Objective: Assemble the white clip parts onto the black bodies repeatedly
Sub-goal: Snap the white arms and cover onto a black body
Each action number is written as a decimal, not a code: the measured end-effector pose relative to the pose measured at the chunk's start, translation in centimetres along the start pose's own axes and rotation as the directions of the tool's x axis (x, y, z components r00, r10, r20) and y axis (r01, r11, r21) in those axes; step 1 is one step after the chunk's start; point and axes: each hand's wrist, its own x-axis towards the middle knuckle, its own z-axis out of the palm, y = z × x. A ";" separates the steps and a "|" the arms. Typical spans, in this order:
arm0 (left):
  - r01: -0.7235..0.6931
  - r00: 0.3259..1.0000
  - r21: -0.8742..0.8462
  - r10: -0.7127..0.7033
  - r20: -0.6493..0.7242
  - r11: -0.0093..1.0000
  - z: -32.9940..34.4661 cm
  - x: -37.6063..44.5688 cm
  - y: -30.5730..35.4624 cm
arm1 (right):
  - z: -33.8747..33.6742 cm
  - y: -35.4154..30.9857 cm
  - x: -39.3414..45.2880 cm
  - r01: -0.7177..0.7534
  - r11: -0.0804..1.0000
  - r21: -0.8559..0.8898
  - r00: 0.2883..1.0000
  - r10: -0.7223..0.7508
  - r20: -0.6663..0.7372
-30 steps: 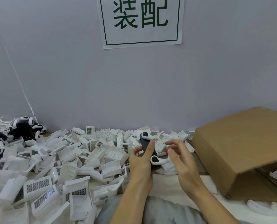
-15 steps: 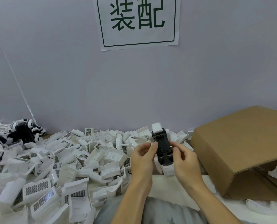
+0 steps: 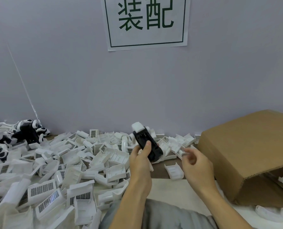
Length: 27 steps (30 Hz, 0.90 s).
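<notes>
finished units (image 3: pixel 20 134) far left, partly cut off, count unclear | white clip parts (image 3: pixel 58 166) heaped on table (image 3: pixel 172 192), too many to count | left hand (image 3: pixel 141 162) grips one black body (image 3: pixel 146 142), long axis tilted up-left, white cap on top | right hand (image 3: pixel 195 162) blurred, apparently empty, fingers loose | one cardboard box (image 3: pixel 246 151)

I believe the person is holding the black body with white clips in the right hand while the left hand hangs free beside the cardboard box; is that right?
Not quite: the hands are swapped. In the head view the left hand holds the black body with its white clips, while the right hand hangs free, holding nothing, beside the cardboard box.
</notes>
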 end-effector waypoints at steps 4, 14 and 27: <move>0.015 0.999 -0.050 -0.018 -0.044 0.999 -0.3 0.2 -0.2 | 0.3 0.9 0.0 -0.060 0.927 -0.371 0.978 0.129 0.164; -0.108 0.989 0.201 0.083 0.126 0.974 0.1 -0.4 -1.6 | -0.1 0.3 -0.1 -0.045 0.970 -0.240 0.997 0.057 0.045; -0.258 0.943 0.442 0.124 0.309 0.859 0.5 -1.3 -2.0 | -0.7 0.3 1.3 -0.282 0.674 0.683 0.958 0.164 0.234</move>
